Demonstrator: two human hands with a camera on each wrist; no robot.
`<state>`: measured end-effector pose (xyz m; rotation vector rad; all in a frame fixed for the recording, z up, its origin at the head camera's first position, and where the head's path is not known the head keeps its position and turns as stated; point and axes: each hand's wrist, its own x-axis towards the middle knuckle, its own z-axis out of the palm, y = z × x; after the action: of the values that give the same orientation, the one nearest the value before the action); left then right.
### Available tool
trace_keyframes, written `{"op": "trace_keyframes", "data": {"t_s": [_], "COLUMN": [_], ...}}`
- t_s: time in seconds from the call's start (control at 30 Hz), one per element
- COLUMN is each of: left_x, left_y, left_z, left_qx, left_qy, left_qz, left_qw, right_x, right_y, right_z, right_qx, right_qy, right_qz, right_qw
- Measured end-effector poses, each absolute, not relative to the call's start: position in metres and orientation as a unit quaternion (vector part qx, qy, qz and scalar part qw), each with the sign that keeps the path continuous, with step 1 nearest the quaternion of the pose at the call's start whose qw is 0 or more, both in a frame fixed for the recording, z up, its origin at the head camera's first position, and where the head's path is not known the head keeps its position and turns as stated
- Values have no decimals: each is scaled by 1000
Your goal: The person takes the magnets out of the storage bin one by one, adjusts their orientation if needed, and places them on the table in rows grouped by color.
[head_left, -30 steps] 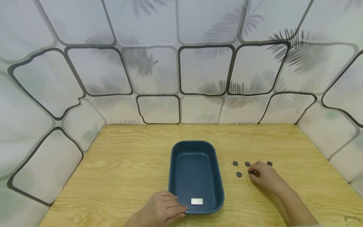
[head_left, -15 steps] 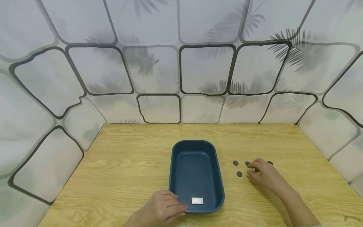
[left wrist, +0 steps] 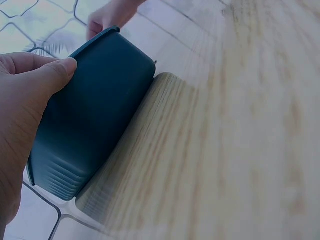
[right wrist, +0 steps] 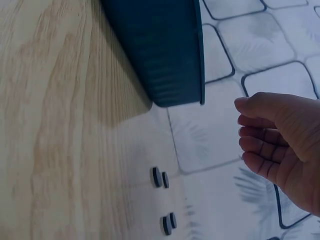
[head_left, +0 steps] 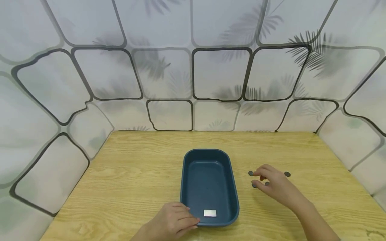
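Observation:
A deep blue plastic bin (head_left: pixel 208 187) stands on the wooden table, and a small silvery rectangle (head_left: pixel 210 213) lies inside at its near end. My left hand (head_left: pixel 172 219) grips the rim at the near left corner; the left wrist view shows the thumb (left wrist: pixel 62 69) against the outer wall. Right of the bin, my right hand (head_left: pixel 275 185) hovers over small dark round discs, thumb and fingers loosely curled and apart, nothing seen between them. One disc (head_left: pixel 250 173) lies by the index fingertip, another (head_left: pixel 254 185) by the thumb, and a third disc (head_left: pixel 267 183) shows beneath the hand.
Another dark disc (head_left: pixel 287 174) lies beyond the right hand. In the right wrist view several discs (right wrist: pixel 157 176) sit on the table in pairs. A patterned wall covering (head_left: pixel 217 73) rises behind the table (head_left: pixel 135 160) and at both sides.
My right hand has let go of a dark disc, which stays on the table, and has moved left with its fingers spread wider. The left hand stays on the bin's rim.

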<state>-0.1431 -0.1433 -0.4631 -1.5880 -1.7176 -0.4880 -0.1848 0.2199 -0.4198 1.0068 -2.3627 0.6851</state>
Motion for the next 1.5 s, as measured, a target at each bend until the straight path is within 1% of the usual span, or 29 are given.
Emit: {"op": "trace_keyframes", "data": {"t_s": [0.23, 0.53, 0.7, 0.83, 0.9, 0.97, 1.13, 1.23, 1.37, 1.5], "left_x": [-143, -143, -143, -142, -142, -142, -142, -142, -142, -143], "left_y": [-144, -144, -143, -141, -141, -141, -141, -141, -140, -140], "left_z": [-464, -462, -460, -459, -458, -457, -457, -457, -457, -457], "left_qx": [-617, -616, -616, -615, -615, -615, -615, -615, -618, -620], "left_qy": [-673, -672, -669, -668, -666, -666, -666, -663, -658, -654], "left_qz": [-196, -190, -186, -190, -190, -193, -195, -200, -203, -199], "left_qw": [358, 365, 372, 375, 378, 376, 375, 377, 379, 384], "right_x": [-181, -172, -168, -166, -164, -162, -161, -161, -162, -162], "right_y": [198, 162, 144, 132, 126, 119, 100, 91, 83, 78], "right_z": [-413, -416, -418, -418, -418, -416, -410, -408, -409, -412], "right_qx": [409, 470, 503, 514, 514, 510, 469, 450, 439, 436], "right_qy": [-842, -805, -793, -803, -813, -828, -874, -886, -891, -891], "right_qz": [249, 254, 246, 220, 202, 185, 127, 101, 88, 74], "right_qw": [249, 258, 242, 208, 182, 141, 13, -41, -81, -106]}}
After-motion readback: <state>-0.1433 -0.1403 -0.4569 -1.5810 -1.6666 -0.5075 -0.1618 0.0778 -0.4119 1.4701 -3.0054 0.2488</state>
